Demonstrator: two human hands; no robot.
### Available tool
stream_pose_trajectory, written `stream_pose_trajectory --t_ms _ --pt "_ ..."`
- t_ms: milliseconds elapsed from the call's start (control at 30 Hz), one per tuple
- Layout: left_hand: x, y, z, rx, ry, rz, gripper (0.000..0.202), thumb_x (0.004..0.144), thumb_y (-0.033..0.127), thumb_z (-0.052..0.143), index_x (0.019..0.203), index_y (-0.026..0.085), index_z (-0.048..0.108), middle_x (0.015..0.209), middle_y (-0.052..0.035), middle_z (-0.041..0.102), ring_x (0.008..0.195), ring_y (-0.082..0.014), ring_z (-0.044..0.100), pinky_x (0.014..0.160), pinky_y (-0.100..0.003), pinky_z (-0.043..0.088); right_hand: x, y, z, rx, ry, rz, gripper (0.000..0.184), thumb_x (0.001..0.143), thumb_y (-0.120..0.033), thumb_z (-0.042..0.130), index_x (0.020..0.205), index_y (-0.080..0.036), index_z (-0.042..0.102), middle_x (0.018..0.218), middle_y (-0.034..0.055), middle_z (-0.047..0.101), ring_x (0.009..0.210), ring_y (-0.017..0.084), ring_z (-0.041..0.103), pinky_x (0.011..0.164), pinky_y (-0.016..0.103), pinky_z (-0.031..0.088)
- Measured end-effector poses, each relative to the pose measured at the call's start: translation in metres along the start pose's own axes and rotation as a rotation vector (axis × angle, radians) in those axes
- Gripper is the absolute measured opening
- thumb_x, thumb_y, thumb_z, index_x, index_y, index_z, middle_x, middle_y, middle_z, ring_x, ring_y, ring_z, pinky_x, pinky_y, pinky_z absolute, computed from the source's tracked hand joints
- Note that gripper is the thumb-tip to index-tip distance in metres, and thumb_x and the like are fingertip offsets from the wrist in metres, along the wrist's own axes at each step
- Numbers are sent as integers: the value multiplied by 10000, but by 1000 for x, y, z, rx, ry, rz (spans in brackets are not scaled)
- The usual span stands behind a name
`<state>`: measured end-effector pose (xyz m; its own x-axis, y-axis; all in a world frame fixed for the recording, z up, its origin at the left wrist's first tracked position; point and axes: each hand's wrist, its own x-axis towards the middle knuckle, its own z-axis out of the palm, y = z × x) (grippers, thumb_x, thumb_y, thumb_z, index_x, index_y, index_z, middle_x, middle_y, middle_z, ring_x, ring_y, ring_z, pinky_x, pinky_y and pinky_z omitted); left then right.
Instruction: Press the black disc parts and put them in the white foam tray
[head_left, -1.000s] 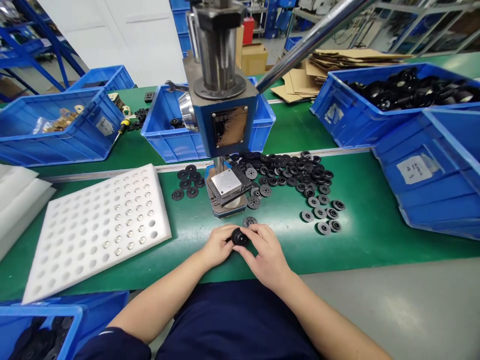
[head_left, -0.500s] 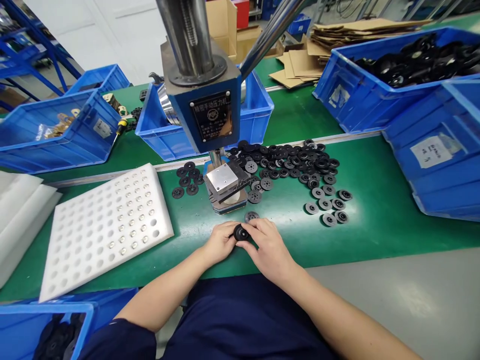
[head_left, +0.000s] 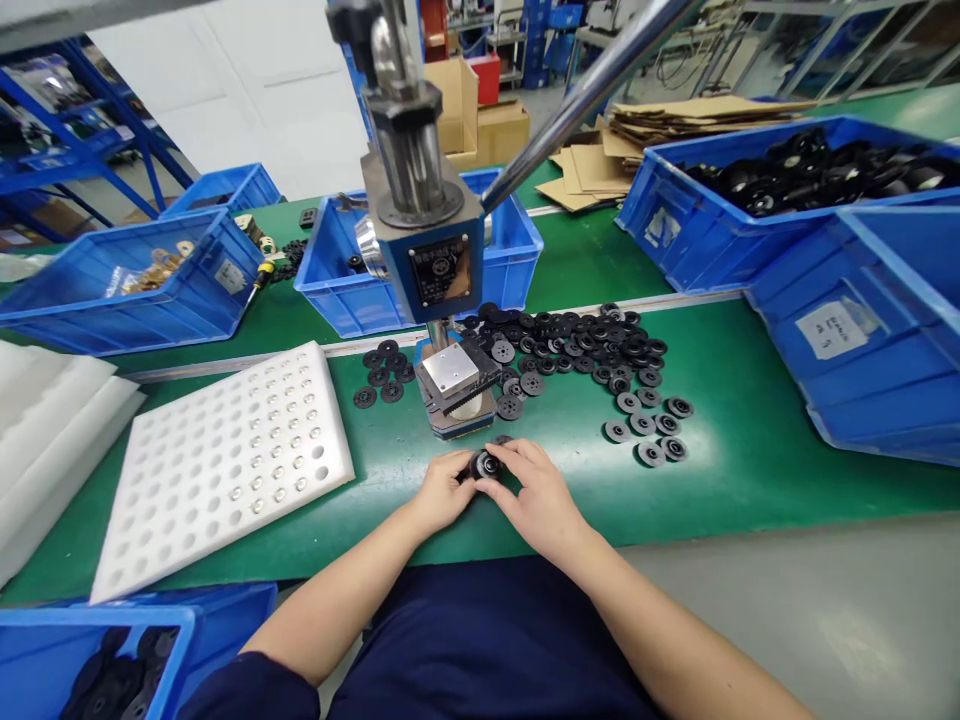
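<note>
Wheel (head_left: 487,464) pinched by fingertips of left hand (head_left: 444,490) and right hand (head_left: 541,492), over bench (head_left: 735,410) toward near edge. Seemingly in-hand handling step; steady grip called for next.

Counted two hands (head_left: 444,490) at six o'clock, with one dark round part (head_left: 486,465) between them. Tallied one press (head_left: 442,270) at twelve, one foam tray (head_left: 336,422) at eight, one yellow-handled screwdriver (head_left: 265,272) at ten. Found five blue bins (head_left: 341,306) on the bench (head_left: 735,420), from nine through twelve to three. Counted about seven flat discs (head_left: 378,376) at nine, eight outlying wheels (head_left: 667,424) at four.
</note>
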<state>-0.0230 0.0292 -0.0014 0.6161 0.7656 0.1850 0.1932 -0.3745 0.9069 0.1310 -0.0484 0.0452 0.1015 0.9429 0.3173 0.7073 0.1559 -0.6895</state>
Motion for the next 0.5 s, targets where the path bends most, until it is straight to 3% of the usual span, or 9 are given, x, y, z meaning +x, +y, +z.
stream_pose_trajectory --t_ms 133,233,300,400,500 --pt "-3 12 -11 -107 4 -192 198 784 228 708 957 143 667 791 -30 691 702 -149 606 683 -259 490 6 -3 -23 153 -10 25 416 906 -450 598 1251 -221 631 1004 91 656 908 218 651 829 387 584" --pt "-6 32 -39 -164 18 -211 252 761 272 768 957 148 669 816 -27 687 728 -141 604 701 -251 482 14 1 -40 182 54 44 394 930 -478 547 1204 -216 654 1004 89 672 878 200 664 802 355 590" --pt "-4 51 -64 -224 89 -215 282 760 277 783 990 154 674 868 -41 703 776 -148 623 727 -251 486 25 10 -43 141 133 46 404 911 -488 576 1201 -219 654 1099 102 669 969 217 659 878 384 573" --pt "5 78 -100 -335 251 -195 300 742 290 805 982 156 687 815 -26 695 693 -115 599 647 -214 465 47 33 -29 71 139 26 548 838 -499 672 1299 -214 595 1320 124 594 1242 276 552 1075 479 453" --pt "16 100 -123 -435 405 -134 332 697 344 840 929 150 702 723 3 657 573 -72 519 553 -184 421 72 49 -1 104 30 22 687 753 -451 762 1354 -203 539 1356 135 577 1269 294 535 1079 492 432"
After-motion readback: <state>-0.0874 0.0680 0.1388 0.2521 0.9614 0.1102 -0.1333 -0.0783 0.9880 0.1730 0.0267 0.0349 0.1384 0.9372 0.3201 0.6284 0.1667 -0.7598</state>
